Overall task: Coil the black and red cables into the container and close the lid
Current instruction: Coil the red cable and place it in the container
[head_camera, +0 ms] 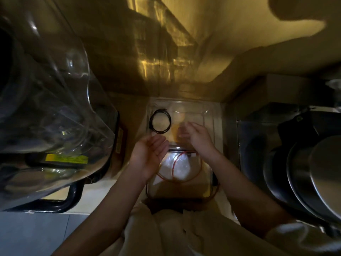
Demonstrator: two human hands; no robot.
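Red cable point(180, 168) lies coiled inside the clear container point(207, 189).

Red cable point(180, 168) coiled inside container point(207, 191)

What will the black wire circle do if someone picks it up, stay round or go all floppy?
The black cable looks thin and lies in a loose ring on clear plastic, so it would probably sag and droop when lifted. It seems wound in a few loops with nothing visibly tying them, so they may spring apart. Being so thin, it is likely very light.
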